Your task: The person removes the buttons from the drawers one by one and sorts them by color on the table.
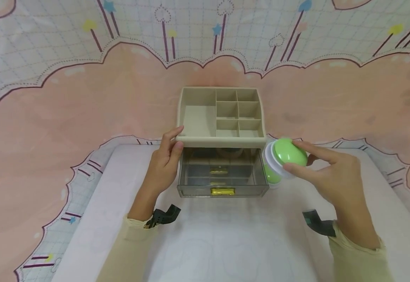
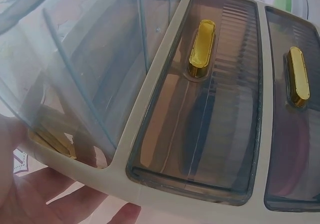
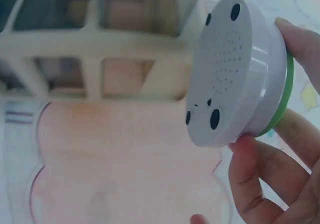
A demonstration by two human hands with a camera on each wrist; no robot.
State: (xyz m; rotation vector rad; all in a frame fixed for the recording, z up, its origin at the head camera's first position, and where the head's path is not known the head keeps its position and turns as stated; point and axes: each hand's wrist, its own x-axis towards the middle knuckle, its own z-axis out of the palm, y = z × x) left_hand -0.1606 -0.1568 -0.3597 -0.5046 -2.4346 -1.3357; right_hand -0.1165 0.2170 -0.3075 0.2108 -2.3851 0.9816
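Observation:
A beige desk organizer [image 1: 197,121] with a divided top tray stands on the white table. One clear grey drawer [image 1: 194,191] with a gold handle is pulled out at its front. My left hand [image 1: 165,164] grips the organizer's left side, thumb toward the front and a finger at the top corner. In my right hand [image 1: 338,172], thumb and fingers hold a round green-and-white push button [image 1: 289,152] by its rim, beside the drawer's right edge. Its white underside [image 3: 220,73] shows speaker holes and dark round pads, facing the organizer. Another green button [image 1: 272,175] sits below it, partly hidden.
Shut drawers with gold handles [image 2: 202,43] lie below the pulled-out one in the left wrist view. Dim blue and pink shapes show through their fronts. A patterned pink cloth [image 1: 102,94] surrounds the white table surface [image 1: 226,243].

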